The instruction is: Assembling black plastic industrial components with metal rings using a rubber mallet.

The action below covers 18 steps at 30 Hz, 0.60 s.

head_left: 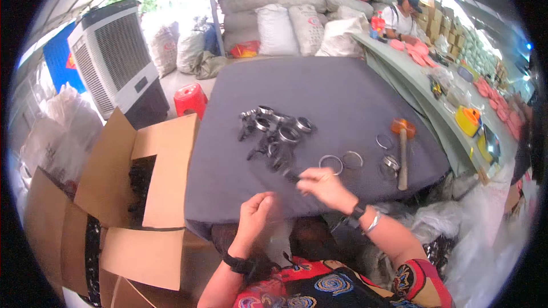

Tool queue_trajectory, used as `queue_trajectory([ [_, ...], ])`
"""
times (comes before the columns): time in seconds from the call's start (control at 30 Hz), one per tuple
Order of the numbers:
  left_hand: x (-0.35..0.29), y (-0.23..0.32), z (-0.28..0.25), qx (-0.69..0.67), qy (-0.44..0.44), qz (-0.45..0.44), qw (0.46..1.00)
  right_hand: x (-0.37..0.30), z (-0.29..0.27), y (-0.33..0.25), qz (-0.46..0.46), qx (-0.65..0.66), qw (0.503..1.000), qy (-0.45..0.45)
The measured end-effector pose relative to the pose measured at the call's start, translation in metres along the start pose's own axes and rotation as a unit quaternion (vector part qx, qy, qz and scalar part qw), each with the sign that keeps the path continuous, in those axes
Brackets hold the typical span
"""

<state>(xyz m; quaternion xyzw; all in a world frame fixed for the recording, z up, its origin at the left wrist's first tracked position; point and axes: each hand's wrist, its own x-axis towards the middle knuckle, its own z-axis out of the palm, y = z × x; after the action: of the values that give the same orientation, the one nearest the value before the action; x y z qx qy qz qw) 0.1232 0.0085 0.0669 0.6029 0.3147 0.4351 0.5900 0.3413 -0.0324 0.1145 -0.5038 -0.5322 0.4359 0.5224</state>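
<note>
My right hand (326, 189) is over the near part of the dark grey table, its fingers pinched by a small blurred black piece I cannot make out. My left hand (255, 217) is at the table's front edge with its fingers curled closed; whatever is in it, if anything, is hidden. Beyond my hands lies a pile of black parts with silver metal rings (289, 133). Two thin loose rings (330, 164) rest just past my right hand. Farther right are a single ring (384, 141), a small stack of rings (390, 166) and an orange-headed mallet (403, 159) with a wooden handle.
Open cardboard boxes (165, 179) with black parts inside stand to my left. Behind them are a red stool (190, 100) and an air cooler (117, 57). A person (402, 20) works at a side table (414, 82) on the right. Full sacks (277, 28) are stacked behind.
</note>
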Motion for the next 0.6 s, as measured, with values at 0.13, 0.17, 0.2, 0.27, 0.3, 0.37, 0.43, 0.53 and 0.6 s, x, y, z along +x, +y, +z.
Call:
queue_trajectory([
  [0.13,-0.017,-0.001,0.015,-0.170,0.004,-0.069,0.983,-0.036,0.042,0.009,-0.007,-0.106,0.989,-0.101],
  [0.17,-0.020,-0.005,0.011,-0.185,0.017,-0.089,0.979,-0.036,0.040,0.013,-0.006,-0.106,0.989,-0.100],
  [0.2,-0.023,-0.006,0.008,-0.185,0.015,-0.092,0.978,-0.034,0.036,0.017,-0.064,-0.176,0.977,-0.098],
  [0.27,-0.028,-0.004,0.001,-0.240,0.050,-0.113,0.963,-0.029,0.019,0.018,-0.147,-0.317,0.937,-0.022],
  [0.3,-0.030,-0.002,-0.004,-0.213,0.063,-0.107,0.969,-0.021,0.005,0.016,-0.177,-0.416,0.891,0.037],
  [0.37,-0.040,-0.003,-0.018,-0.200,0.057,-0.118,0.971,-0.005,-0.020,0.014,-0.120,-0.559,0.812,0.114],
  [0.43,-0.048,-0.002,-0.019,-0.184,0.059,-0.156,0.969,0.005,-0.045,0.015,-0.058,-0.657,0.742,0.117],
  [0.53,-0.058,-0.013,-0.025,-0.114,0.048,-0.104,0.987,0.020,-0.061,0.020,0.057,-0.711,0.701,0.016],
  [0.6,-0.062,-0.020,-0.029,-0.097,0.061,-0.104,0.988,0.025,-0.068,0.015,0.046,-0.696,0.717,-0.014],
])
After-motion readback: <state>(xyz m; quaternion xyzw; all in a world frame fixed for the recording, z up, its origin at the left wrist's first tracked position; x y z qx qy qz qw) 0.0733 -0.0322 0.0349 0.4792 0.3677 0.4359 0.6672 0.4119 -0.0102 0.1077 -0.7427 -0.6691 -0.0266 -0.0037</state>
